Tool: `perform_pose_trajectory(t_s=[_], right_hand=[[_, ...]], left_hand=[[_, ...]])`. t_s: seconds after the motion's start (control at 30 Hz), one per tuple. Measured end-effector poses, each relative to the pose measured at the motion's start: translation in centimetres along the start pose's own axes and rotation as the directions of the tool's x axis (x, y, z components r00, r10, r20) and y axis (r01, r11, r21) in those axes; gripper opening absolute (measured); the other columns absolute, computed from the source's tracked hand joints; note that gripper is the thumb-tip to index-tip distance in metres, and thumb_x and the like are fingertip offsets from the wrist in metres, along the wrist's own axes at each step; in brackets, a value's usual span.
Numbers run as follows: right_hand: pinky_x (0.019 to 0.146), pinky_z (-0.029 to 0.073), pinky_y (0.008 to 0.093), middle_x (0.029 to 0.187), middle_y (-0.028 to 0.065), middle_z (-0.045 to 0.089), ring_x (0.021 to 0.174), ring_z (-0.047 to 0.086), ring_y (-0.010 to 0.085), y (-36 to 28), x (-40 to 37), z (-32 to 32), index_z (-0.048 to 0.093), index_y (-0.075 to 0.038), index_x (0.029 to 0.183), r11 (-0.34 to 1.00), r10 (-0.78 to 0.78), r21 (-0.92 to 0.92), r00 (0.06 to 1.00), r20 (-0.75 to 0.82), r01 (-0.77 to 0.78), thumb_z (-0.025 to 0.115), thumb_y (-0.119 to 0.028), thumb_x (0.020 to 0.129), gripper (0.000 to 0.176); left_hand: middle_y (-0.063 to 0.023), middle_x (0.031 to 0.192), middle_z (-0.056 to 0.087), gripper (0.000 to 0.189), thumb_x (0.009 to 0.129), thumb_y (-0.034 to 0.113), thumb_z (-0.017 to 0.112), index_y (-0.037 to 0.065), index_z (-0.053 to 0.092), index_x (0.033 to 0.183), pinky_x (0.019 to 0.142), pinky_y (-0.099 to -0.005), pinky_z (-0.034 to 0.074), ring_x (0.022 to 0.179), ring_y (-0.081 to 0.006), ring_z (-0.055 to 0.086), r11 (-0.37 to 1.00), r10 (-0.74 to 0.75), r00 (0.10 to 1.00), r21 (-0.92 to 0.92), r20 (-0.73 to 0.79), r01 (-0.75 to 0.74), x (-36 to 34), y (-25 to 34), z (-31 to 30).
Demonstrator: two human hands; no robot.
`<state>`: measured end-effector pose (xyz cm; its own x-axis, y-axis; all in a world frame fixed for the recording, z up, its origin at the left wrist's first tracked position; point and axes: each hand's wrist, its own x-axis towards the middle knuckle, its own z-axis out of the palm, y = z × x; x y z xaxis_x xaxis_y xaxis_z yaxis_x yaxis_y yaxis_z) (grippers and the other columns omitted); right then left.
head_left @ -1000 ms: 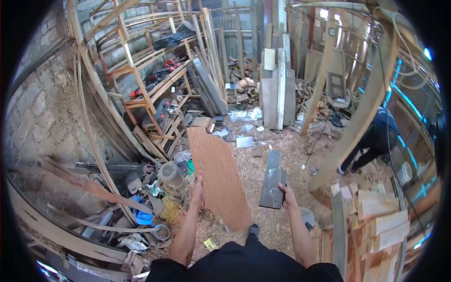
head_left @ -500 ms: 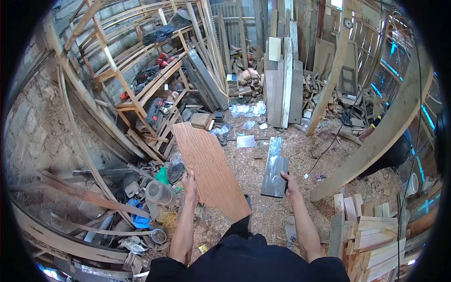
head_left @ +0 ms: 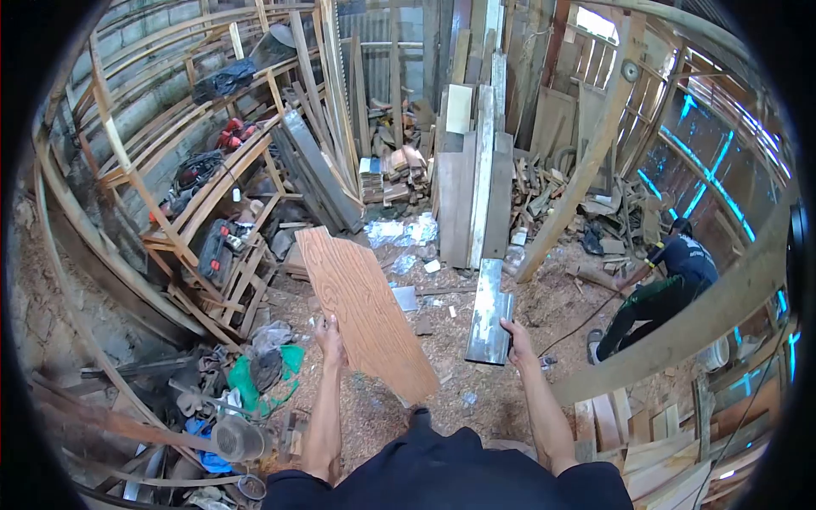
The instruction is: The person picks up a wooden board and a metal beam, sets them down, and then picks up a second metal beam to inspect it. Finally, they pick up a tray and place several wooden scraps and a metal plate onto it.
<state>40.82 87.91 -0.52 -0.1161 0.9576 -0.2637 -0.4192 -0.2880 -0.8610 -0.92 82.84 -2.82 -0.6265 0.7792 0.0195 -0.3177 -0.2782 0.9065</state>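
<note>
My left hand (head_left: 330,342) is closed on the left edge of a reddish-brown wood-grain board (head_left: 364,313), which has an angled, cut outline. The board is held up in front of me, tilted, with its lower end near my body. In my right hand (head_left: 521,343) is a shiny grey piece, apparently a short metal profile (head_left: 488,316), gripped by its right edge with the thumb on top. Its long side points away from me. The board and the grey piece are apart from each other.
Wooden shelving (head_left: 223,194) with tools runs along the left. Planks (head_left: 457,208) lean at the back, and a slanted timber post (head_left: 586,144) stands right of them. A co-worker (head_left: 671,285) bends down at the right. Shavings cover the floor (head_left: 476,425); stacked boards (head_left: 659,433) lie lower right.
My view has turned to the right, bringing the co-worker more fully into sight. Both hands keep their holds on the board and the grey profile.
</note>
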Motion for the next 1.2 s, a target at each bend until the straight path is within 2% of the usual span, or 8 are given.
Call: perform_pose_trajectory(t_s=[0.2,0.23,0.53,0.67,0.8,0.87,1.0,1.2], right_hand=[[0.076,0.047,0.0324,0.094,0.0109,0.060,0.082,0.059,0.0199,-2.6,8.4,0.4,0.050,0.002,0.107,0.987,0.038,0.155,0.998,-0.044,-0.031,0.057,-0.017,0.081,0.033],[0.081,0.046,0.0337,0.100,0.0118,0.060,0.089,0.059,0.0220,-2.5,10.2,0.3,0.049,0.002,0.109,0.988,0.060,0.142,0.998,-0.011,-0.058,0.058,-0.019,0.080,0.037],[0.085,0.043,0.0333,0.099,0.0126,0.060,0.089,0.058,0.0226,-0.2,28.8,5.5,0.052,0.003,0.104,0.975,0.209,0.067,0.978,0.028,-0.210,0.060,-0.020,0.078,0.035],[0.084,0.044,0.0338,0.100,0.0125,0.059,0.091,0.057,0.0221,0.4,39.2,9.7,0.052,0.001,0.105,0.949,0.297,0.067,0.945,0.137,-0.308,0.060,-0.020,0.079,0.035],[0.082,0.044,0.0337,0.097,0.0104,0.059,0.089,0.057,0.0206,-1.4,48.0,15.2,0.052,0.000,0.106,0.934,0.346,0.003,0.910,0.231,-0.356,0.059,-0.019,0.079,0.034],[0.080,0.045,0.0328,0.096,0.0081,0.058,0.085,0.056,0.0190,-1.3,52.7,17.1,0.052,-0.002,0.105,0.925,0.371,-0.032,0.881,0.295,-0.379,0.059,-0.020,0.079,0.032],[0.080,0.044,0.0305,0.097,0.0077,0.058,0.087,0.056,0.0181,-0.8,59.2,21.5,0.053,-0.002,0.105,0.911,0.409,-0.124,0.827,0.385,-0.393,0.059,-0.021,0.080,0.032],[0.078,0.046,0.0332,0.097,0.0107,0.059,0.087,0.057,0.0214,1.8,68.1,29.2,0.054,0.001,0.102,0.873,0.487,-0.205,0.796,0.359,-0.442,0.060,-0.018,0.078,0.031]], left_hand=[[-0.0103,0.101,0.058,0.023,0.090,0.008,0.044,-0.003,0.049,0.109,0.078,-0.0296,0.045,0.088,-0.0167,0.056,0.998,-0.044,0.999,-0.040,-0.025,0.043,6.9,-1.5,3.2],[-0.0103,0.101,0.058,0.024,0.090,0.008,0.044,-0.003,0.049,0.110,0.079,-0.0297,0.045,0.088,-0.0168,0.056,0.999,-0.032,0.999,-0.035,-0.036,0.030,7.9,-1.5,3.6],[-0.0119,0.104,0.057,0.024,0.090,0.010,0.042,-0.004,0.048,0.110,0.080,-0.0316,0.045,0.091,-0.0184,0.056,0.999,0.002,0.971,0.033,-0.237,0.006,18.2,-3.4,4.0],[-0.0124,0.104,0.056,0.025,0.090,0.011,0.043,-0.004,0.048,0.110,0.081,-0.0320,0.045,0.091,-0.0189,0.055,1.000,0.006,0.948,0.009,-0.319,-0.003,24.1,-4.5,4.6],[-0.0137,0.108,0.055,0.028,0.090,0.012,0.043,-0.005,0.045,0.113,0.083,-0.0327,0.045,0.094,-0.0207,0.055,0.993,0.105,0.886,0.090,-0.451,-0.071,29.8,-5.6,5.3],[-0.0146,0.111,0.054,0.030,0.091,0.011,0.042,-0.005,0.043,0.116,0.085,-0.0332,0.044,0.098,-0.0220,0.055,0.992,0.070,0.884,-0.065,-0.463,-0.112,31.5,-5.4,6.4],[-0.0150,0.115,0.052,0.031,0.091,0.009,0.040,-0.005,0.041,0.119,0.087,-0.0336,0.044,0.100,-0.0228,0.054,0.997,0.071,0.818,0.017,-0.571,-0.074,34.6,-5.6,5.9],[-0.0148,0.114,0.053,0.031,0.090,0.010,0.042,-0.004,0.042,0.118,0.087,-0.0341,0.043,0.101,-0.0225,0.053,0.998,0.058,0.655,0.058,-0.753,-0.021,41.7,-3.8,7.5]])
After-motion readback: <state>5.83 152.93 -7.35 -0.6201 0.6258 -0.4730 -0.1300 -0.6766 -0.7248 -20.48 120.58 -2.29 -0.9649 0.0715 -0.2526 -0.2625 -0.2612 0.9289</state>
